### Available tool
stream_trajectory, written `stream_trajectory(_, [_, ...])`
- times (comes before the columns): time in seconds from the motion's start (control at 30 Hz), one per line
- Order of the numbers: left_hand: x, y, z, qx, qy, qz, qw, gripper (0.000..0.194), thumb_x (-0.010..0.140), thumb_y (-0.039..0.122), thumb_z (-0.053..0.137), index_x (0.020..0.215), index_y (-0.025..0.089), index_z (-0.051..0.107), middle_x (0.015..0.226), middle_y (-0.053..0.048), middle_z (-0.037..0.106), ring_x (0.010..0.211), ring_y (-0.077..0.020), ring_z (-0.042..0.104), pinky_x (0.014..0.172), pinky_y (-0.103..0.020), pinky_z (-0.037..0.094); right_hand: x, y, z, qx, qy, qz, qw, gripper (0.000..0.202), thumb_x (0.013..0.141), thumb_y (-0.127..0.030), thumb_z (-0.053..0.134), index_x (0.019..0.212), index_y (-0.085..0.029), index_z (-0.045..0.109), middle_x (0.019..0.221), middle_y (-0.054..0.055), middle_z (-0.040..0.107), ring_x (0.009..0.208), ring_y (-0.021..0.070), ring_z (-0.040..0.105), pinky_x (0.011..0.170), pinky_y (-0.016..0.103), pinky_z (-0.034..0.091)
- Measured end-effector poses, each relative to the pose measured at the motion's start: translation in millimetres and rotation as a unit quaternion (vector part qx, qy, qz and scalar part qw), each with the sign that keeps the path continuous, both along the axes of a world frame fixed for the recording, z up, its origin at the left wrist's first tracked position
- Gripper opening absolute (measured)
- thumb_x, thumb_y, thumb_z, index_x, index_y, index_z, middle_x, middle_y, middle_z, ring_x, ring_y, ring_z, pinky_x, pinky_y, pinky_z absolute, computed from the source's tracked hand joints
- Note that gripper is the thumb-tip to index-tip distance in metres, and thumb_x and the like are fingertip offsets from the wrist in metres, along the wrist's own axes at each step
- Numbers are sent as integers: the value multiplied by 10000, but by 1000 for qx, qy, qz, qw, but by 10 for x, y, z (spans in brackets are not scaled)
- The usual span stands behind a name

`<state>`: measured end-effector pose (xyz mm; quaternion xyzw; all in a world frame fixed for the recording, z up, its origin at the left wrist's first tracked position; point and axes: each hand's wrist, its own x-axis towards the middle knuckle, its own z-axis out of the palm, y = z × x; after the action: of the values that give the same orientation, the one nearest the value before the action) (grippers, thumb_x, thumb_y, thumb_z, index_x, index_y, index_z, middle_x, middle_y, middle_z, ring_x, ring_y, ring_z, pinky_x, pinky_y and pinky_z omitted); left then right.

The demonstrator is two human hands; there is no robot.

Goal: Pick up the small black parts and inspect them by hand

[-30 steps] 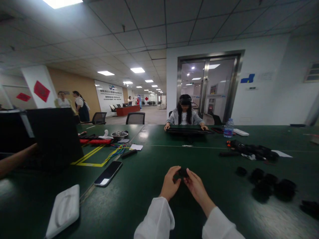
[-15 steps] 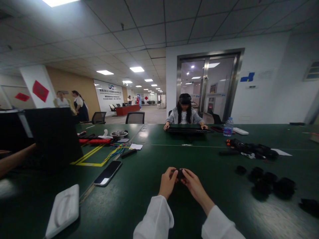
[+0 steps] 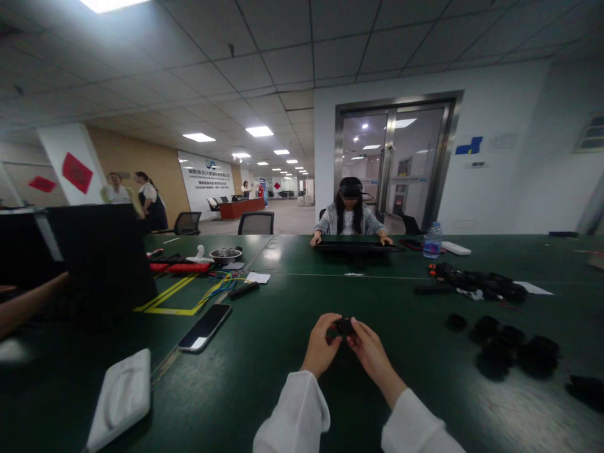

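Both my hands hold a small black part (image 3: 344,325) between their fingertips, above the green table (image 3: 226,402). Its exact kind is too dark and small to make out. My left hand (image 3: 321,345) grips its left side, with the thumb low and the index finger over the top. On the other side, my right hand (image 3: 369,350) pinches it between thumb and fingers. Several round black pieces (image 3: 500,346) lie to the right of my hands.
At left lie a phone (image 3: 205,328), a white device (image 3: 120,399), coloured cables (image 3: 214,290) and a metal bowl (image 3: 225,255). Black gear (image 3: 491,284) and a water bottle (image 3: 432,241) are at right. Across the table a person (image 3: 349,214) holds a flat black panel (image 3: 356,247).
My left thumb has moved down and off the part's face, and the left fingers have shifted slightly. More of the black part now shows between my hands.
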<state>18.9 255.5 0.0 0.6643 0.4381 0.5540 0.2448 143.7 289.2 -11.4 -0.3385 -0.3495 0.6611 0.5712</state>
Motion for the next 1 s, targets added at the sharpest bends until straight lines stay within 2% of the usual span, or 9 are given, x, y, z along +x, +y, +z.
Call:
stream_trajectory(0.13, [-18,9,-5,-1,9,5,1000,384,652,36,501,979,227,568,1008,-32,542,877,-166,522,691,-264,450,-4,-36,25,12,-9,14,1000,263,584,-370,685,760,-184,624,685,-3,601,539,84,513,494,196,427])
stream_trajectory(0.33, [-44,35,-31,-31,-12,26,999,275,743,229,507,1006,177,569,964,-63,587,867,-180,542,792,-317,424,1,-58,52,17,-24,33,999,269,599,-376,671,769,-173,622,642,-2,594,499,80,494,468,199,393])
stream_trajectory(0.47, [-58,41,-27,-78,-50,58,994,309,777,356,457,1002,163,541,797,-39,615,673,-147,578,658,-266,456,-14,-84,70,56,-75,63,994,262,630,-372,649,765,-147,627,637,8,585,499,76,484,449,186,369])
stream_trajectory(0.57, [-60,40,-28,-96,-56,71,991,326,781,406,431,981,167,527,624,10,571,525,-120,546,532,-226,438,-22,-97,79,58,-93,66,992,278,611,-366,665,768,-139,630,681,25,599,511,87,495,454,195,378])
stream_trajectory(0.67, [-50,47,-51,-97,-55,45,993,305,794,389,413,965,167,533,629,7,567,533,-117,544,517,-217,432,-17,-84,68,47,-80,67,993,286,605,-352,673,795,-143,631,693,24,604,526,87,507,469,194,391])
stream_trajectory(0.8, [-35,78,-110,-76,-29,22,996,366,716,258,546,1070,178,498,785,-24,601,680,-134,558,637,-238,442,-2,-44,33,21,-37,47,998,289,599,-334,682,816,-151,626,700,18,606,552,86,522,490,185,410])
stream_trajectory(0.87, [-33,92,-128,-74,-26,22,997,375,695,206,557,1065,176,502,792,-27,603,699,-137,555,657,-240,435,3,-34,21,16,-28,41,999,285,594,-325,687,818,-159,624,713,18,610,555,88,527,498,189,421])
stream_trajectory(1.0, [-38,76,-105,-91,-29,23,995,275,718,265,535,970,153,527,694,-14,589,611,-128,543,585,-226,421,10,-39,24,25,-31,44,998,261,601,-321,681,803,-165,625,700,14,609,551,94,532,495,197,427])
